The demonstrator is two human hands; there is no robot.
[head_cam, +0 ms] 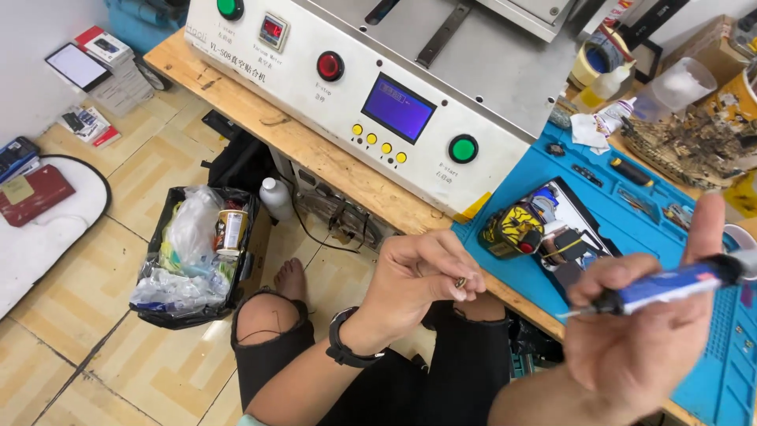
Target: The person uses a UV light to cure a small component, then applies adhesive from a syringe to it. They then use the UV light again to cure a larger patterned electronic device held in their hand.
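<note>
Two hands are raised before the bench: a tiny screw (460, 282), barely discernible, is pinched by the left hand (414, 280); a blue screwdriver (670, 285), cut off at the frame's edge, is gripped by the right hand (646, 331).

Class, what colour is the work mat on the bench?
Blue work mat, head view.

Two hands (418, 284), one screwdriver (670, 285), one screw (460, 281), one machine (394, 87).
</note>
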